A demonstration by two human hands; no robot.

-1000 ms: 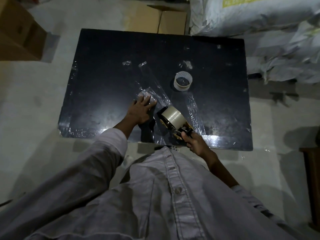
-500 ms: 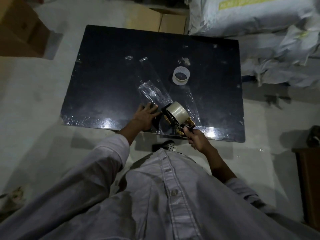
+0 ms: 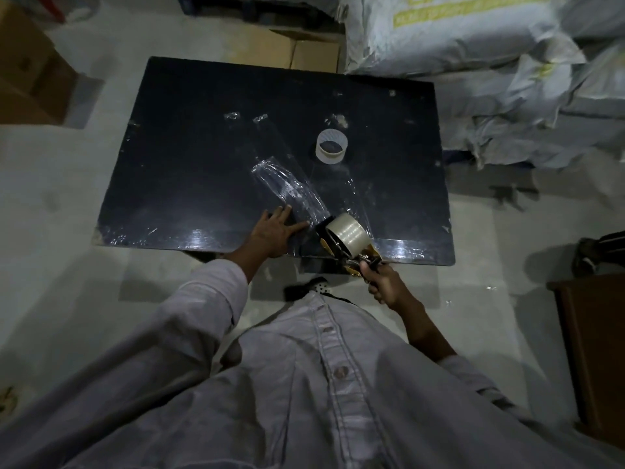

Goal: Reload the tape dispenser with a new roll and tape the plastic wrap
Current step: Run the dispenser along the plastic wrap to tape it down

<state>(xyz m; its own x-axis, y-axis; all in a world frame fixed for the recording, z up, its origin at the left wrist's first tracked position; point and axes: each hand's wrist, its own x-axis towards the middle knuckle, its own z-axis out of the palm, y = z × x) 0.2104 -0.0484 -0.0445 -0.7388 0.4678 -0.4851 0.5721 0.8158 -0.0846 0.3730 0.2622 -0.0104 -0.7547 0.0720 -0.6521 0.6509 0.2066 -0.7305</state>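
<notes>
A tape dispenser [image 3: 345, 247] carrying a full clear roll [image 3: 348, 233] sits at the near edge of the black board [image 3: 189, 154]. My right hand [image 3: 380, 282] grips its handle just off the board's edge. A strip of shiny tape and clear plastic wrap [image 3: 287, 187] runs diagonally from the board's middle to the dispenser. My left hand [image 3: 274, 231] lies flat, fingers spread, on the wrap just left of the dispenser. An empty white tape core [image 3: 332, 151] stands upright farther back on the board.
The board lies on a pale floor. Grey sacks [image 3: 473, 38] are piled at the back right, cardboard boxes [image 3: 27, 72] at the left and behind the board. A brown wooden piece [image 3: 595, 350] stands at the right.
The dispenser has been pulled toward me along the wrap to the board's near edge. My left hand slid the same way, staying flat beside it.
</notes>
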